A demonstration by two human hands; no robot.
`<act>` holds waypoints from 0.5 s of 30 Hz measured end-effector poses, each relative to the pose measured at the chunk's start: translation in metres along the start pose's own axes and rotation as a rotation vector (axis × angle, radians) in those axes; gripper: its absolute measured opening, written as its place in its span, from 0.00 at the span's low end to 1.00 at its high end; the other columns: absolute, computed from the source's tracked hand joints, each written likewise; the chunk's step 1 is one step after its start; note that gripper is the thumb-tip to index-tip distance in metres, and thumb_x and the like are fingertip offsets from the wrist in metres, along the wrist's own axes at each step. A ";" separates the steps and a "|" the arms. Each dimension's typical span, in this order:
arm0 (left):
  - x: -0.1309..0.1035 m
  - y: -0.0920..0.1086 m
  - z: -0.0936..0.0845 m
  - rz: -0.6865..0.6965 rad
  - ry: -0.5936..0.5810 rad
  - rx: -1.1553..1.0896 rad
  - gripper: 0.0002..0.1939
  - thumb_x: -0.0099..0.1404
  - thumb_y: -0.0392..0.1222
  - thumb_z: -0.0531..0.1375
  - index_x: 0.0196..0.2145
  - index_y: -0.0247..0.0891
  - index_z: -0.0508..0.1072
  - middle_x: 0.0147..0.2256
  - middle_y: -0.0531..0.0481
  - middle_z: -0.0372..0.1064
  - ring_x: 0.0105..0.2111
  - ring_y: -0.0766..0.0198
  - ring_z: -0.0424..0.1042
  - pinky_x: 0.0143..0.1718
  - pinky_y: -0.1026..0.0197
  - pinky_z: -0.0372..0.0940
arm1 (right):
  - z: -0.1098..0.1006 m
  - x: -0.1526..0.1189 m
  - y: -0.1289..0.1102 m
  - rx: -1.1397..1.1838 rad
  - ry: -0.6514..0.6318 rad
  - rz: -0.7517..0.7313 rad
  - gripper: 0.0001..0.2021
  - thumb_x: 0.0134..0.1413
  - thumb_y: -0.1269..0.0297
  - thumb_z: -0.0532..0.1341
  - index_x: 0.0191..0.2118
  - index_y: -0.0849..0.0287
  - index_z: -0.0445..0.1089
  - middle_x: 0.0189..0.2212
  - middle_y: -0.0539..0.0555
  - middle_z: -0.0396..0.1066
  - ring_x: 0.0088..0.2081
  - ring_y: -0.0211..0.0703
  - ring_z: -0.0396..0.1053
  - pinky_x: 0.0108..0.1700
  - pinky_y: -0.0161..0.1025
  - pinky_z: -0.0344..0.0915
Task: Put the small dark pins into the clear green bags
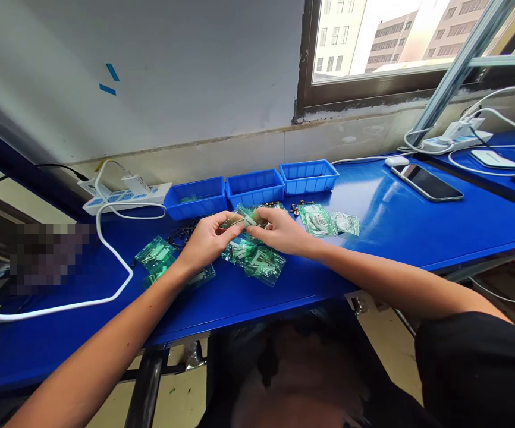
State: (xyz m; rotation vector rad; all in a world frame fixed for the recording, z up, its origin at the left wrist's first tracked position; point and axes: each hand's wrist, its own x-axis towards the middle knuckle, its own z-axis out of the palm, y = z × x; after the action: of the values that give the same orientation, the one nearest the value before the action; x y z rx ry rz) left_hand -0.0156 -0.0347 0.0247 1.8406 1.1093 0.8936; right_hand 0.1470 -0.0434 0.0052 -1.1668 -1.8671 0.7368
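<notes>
My left hand (pixel 213 238) and my right hand (pixel 283 232) meet over the blue table, thumbs and fingers pinched on a small clear-green plastic bag (pixel 249 216) with pale pieces in it. Just below them lie more green bags (pixel 264 264) holding white parts and screws. Beside my left wrist sit further green bags (pixel 156 255), partly covered by the forearm. Dark screws (pixel 181 235) are heaped left of my left hand. To the right of my right hand rest a green bag (pixel 316 220) and a paler clear bag (pixel 345 223). My fingers hide part of the held bag.
Three blue bins (pixel 255 188) stand in a row behind my hands. A power strip (pixel 128 199) with a white cable (pixel 117 291) is at the left. At the right lie a phone (pixel 427 181), a white case (pixel 396 161) and another power strip (pixel 457 141) by a metal post.
</notes>
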 end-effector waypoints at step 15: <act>0.003 -0.006 -0.002 0.015 0.018 -0.051 0.12 0.51 0.47 0.59 0.25 0.34 0.71 0.23 0.54 0.65 0.24 0.68 0.61 0.28 0.65 0.57 | -0.002 0.000 -0.003 -0.021 -0.046 0.002 0.07 0.52 0.68 0.58 0.25 0.60 0.61 0.18 0.44 0.57 0.22 0.31 0.54 0.26 0.33 0.49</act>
State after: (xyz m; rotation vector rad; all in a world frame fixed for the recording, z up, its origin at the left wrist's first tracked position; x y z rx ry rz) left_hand -0.0187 -0.0299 0.0212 1.8046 1.0757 0.9405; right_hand 0.1472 -0.0448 0.0087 -1.1743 -1.9164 0.7529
